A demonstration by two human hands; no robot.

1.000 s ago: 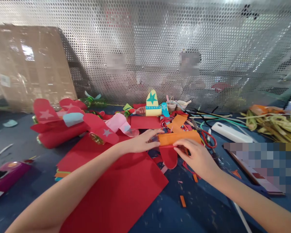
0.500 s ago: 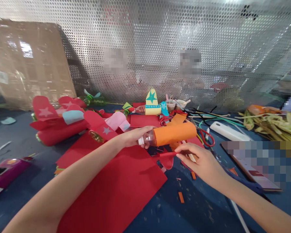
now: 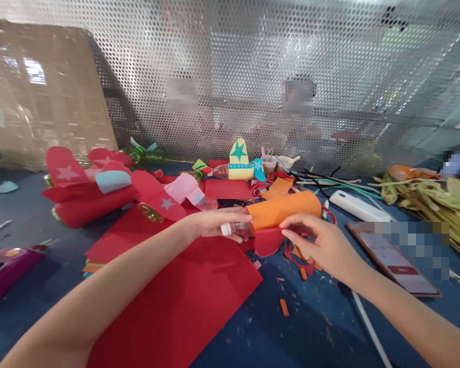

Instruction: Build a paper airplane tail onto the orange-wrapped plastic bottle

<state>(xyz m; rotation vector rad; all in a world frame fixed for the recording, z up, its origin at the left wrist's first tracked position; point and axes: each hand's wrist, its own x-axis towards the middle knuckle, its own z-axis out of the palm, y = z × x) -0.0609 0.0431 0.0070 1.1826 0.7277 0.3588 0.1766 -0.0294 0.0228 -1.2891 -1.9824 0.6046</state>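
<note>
An orange-wrapped plastic bottle [image 3: 285,209] lies tilted in the air above the table, its white cap toward the left. My left hand [image 3: 222,225] is closed around its clear neck end. With thumb and fingertips together, my right hand [image 3: 310,237] pinches the edge of a rounded red paper piece [image 3: 269,242] against the bottle's near lower side. Below and to the left, large red paper sheets [image 3: 184,301] lie flat. Red paper-covered bottle planes with silver stars [image 3: 95,204] lie to the left.
A yellow and blue bottle plane [image 3: 241,171] stands at the back before the perforated metal panel [image 3: 237,61]. At right are a phone [image 3: 394,260], a white glue gun or similar tool [image 3: 360,207] and dried husks [image 3: 437,209]. A purple object [image 3: 11,271] lies left; paper scraps [image 3: 284,307] litter the table.
My right hand has brought the red paper piece up against the orange-wrapped bottle. The bottle has shifted slightly right, and my left hand's fingers now reach further along its neck.
</note>
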